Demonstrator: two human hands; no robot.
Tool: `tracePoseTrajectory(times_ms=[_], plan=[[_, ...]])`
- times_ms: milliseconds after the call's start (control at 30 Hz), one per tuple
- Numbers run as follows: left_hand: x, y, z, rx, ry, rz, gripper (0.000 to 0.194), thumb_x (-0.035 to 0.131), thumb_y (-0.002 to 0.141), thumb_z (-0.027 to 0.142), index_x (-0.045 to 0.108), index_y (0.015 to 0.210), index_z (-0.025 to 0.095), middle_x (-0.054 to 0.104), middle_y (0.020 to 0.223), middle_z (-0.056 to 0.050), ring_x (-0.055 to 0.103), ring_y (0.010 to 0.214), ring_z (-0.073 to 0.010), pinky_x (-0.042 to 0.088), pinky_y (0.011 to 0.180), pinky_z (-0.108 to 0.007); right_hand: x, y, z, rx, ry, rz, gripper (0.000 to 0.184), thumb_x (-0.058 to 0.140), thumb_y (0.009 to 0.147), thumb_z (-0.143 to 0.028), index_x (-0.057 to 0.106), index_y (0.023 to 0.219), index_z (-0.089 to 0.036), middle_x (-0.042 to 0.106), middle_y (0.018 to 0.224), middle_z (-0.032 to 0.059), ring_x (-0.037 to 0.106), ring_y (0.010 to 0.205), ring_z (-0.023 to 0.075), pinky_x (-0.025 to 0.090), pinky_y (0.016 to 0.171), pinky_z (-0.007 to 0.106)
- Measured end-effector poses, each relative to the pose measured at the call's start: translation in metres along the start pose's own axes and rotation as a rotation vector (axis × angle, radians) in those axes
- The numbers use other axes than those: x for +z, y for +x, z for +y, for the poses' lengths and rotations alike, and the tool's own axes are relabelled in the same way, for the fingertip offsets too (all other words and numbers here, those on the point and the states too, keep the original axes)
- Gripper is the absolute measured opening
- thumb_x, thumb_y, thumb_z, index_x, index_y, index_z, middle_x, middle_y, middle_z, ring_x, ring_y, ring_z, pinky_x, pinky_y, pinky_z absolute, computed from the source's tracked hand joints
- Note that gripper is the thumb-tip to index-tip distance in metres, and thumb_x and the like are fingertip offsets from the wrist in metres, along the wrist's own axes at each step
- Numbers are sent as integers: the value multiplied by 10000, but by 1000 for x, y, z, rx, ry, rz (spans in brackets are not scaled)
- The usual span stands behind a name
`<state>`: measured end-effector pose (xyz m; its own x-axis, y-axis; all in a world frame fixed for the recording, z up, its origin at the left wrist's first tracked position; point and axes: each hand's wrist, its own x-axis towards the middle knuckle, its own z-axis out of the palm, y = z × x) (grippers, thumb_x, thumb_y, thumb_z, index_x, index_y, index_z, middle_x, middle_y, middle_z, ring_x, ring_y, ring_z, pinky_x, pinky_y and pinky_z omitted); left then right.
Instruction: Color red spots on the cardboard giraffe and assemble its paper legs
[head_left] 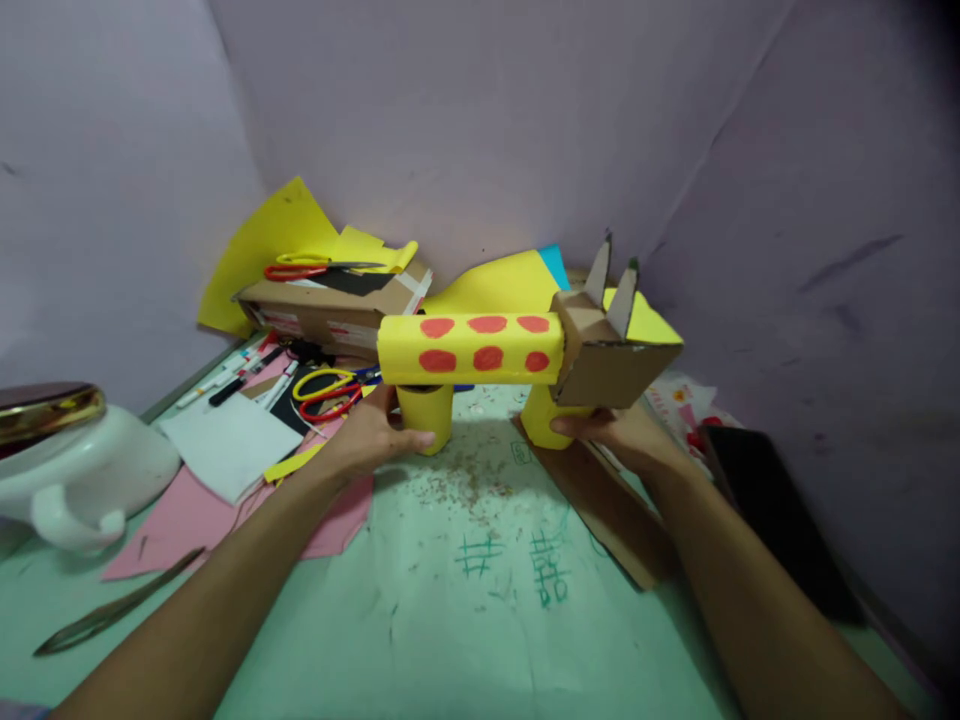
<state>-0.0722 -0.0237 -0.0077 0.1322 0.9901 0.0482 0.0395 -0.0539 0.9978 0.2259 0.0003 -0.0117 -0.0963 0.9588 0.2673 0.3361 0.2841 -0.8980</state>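
Observation:
In the middle of the head view is a cardboard animal figure, its long yellow body (472, 350) marked with several red-orange spots. At its right end sits a brown cardboard box head (622, 375) with two upright pointed pieces. Two yellow tubes stand beneath: a left tube (426, 415) and a right tube (551, 420). My left hand (379, 435) is closed around the left tube, thumb across its front. Around the right tube my right hand (626, 435) is closed too, its fingers partly hidden below the head.
Scissors (330, 392), markers, pink paper (180, 520) and white paper (232, 440) lie on the left. A white pot (112, 470) stands at the left edge. Behind is a cardboard box (322, 310) with more scissors. Brown cardboard (607, 510) and a black phone-like slab (780, 520) lie right.

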Motion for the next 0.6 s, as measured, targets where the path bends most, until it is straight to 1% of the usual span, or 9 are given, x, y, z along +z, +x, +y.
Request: tracePoseTrajectory(times_ms=[100, 133, 200, 267, 333, 400, 433, 500, 600], plan=[[9, 4, -10, -6, -16, 78, 611, 843, 497, 226, 613, 1063, 206, 690, 1165, -118, 608, 1115, -367, 455, 974, -545, -15, -2, -2, 72, 1, -92, 479, 866, 495, -332, 703, 933, -229, 758, 956, 64, 700, 923, 308, 574, 800, 432], [10, 4, -12, -10, -24, 96, 598, 841, 498, 234, 615, 1052, 201, 691, 1157, -123, 612, 1102, -368, 457, 968, -545, -24, -2, -1, 95, -14, -100, 461, 866, 494, -310, 706, 919, -229, 759, 939, 57, 702, 915, 300, 568, 819, 431], [12, 4, -14, -26, -33, 128, 572, 842, 497, 232, 627, 1026, 207, 695, 1138, -123, 618, 1078, -371, 454, 964, -552, -47, -4, 2, 146, -78, -66, 382, 855, 533, -265, 704, 882, -226, 753, 903, 50, 704, 877, 274, 566, 816, 416], [13, 4, -14, -52, -37, 165, 551, 861, 469, 241, 648, 977, 228, 708, 1094, -110, 622, 1056, -379, 449, 962, -559, -74, -6, 8, 214, -180, 11, 266, 818, 642, -250, 694, 873, -208, 738, 877, 54, 696, 801, 235, 577, 736, 385], [13, 4, -14, -66, -60, 186, 544, 878, 447, 270, 662, 946, 251, 716, 1078, -90, 615, 1063, -390, 453, 955, -560, -97, -7, 16, 297, -295, 70, 160, 733, 803, -269, 678, 924, -180, 716, 894, 52, 675, 738, 184, 576, 655, 340], [14, 3, -13, -72, -86, 172, 538, 888, 427, 282, 670, 919, 272, 722, 1066, -67, 610, 1071, -402, 442, 968, -568, -110, -6, 26, 373, -393, 94, 159, 630, 921, -289, 655, 1008, -159, 692, 953, 45, 664, 746, 153, 575, 647, 315], [15, 3, -12, -74, -92, 177, 530, 893, 416, 289, 671, 898, 280, 726, 1054, -57, 606, 1077, -406, 441, 970, -567, -111, -3, 31, 393, -432, 102, 177, 602, 945, -294, 643, 1050, -157, 682, 998, 48, 666, 778, 154, 578, 669, 319], [16, 2, -11, -72, -93, 192, 523, 897, 407, 301, 673, 880, 292, 727, 1051, -44, 598, 1092, -405, 441, 976, -558, -104, 6, 42, 380, -489, 117, 217, 594, 952, -295, 624, 1123, -164, 662, 1096, 63, 669, 870, 178, 578, 735, 354], [18, 1, -9, -69, -85, 202, 551, 892, 408, 298, 676, 915, 285, 723, 1042, -50, 608, 1078, -393, 446, 972, -548, -80, 28, 53, 233, -509, 141, 264, 603, 945, -296, 608, 1179, -175, 634, 1190, 77, 656, 969, 214, 564, 808, 401]])
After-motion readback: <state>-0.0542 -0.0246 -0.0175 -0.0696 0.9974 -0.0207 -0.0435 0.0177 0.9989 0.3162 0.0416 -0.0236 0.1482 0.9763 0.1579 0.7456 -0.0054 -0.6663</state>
